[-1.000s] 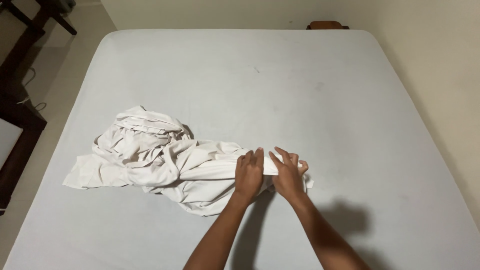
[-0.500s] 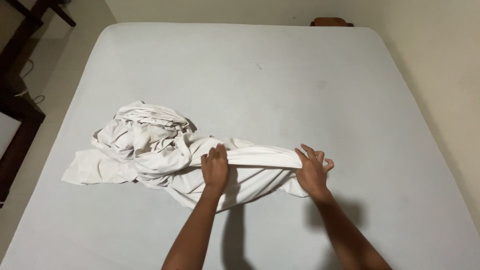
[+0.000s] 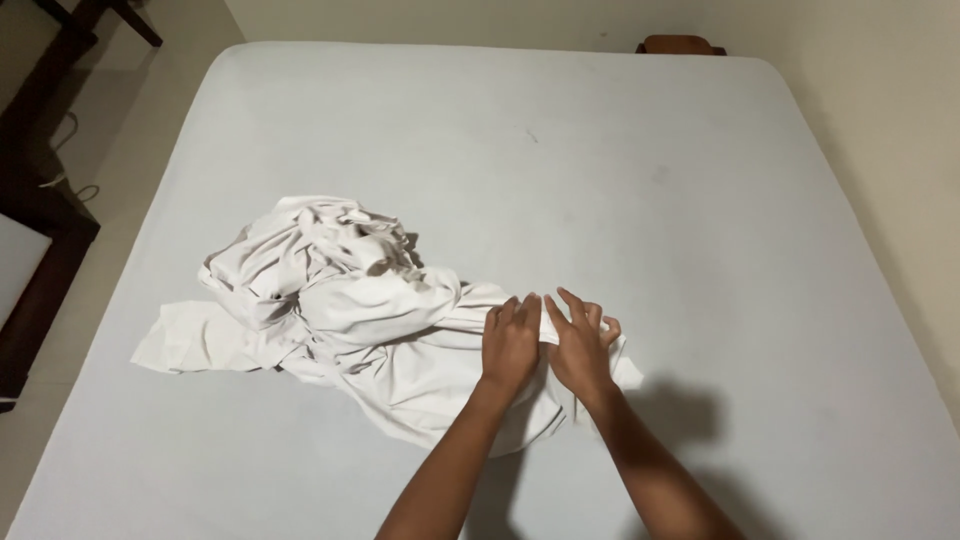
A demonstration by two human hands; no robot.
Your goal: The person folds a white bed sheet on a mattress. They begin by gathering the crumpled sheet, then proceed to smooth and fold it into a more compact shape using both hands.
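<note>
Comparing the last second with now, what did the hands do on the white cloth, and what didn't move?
Half a second ago the hands were spread apart along the cloth's edge; now the left hand and right hand are side by side again on the white cloth, as a second ago. Whether the fingers pinch the fabric or only press it cannot be told. The crumpled heap stays at the left on the pale mattress.

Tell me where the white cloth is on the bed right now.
In the head view the crumpled white cloth lies left of centre on the pale mattress, with the left hand and right hand on its right end.
</note>
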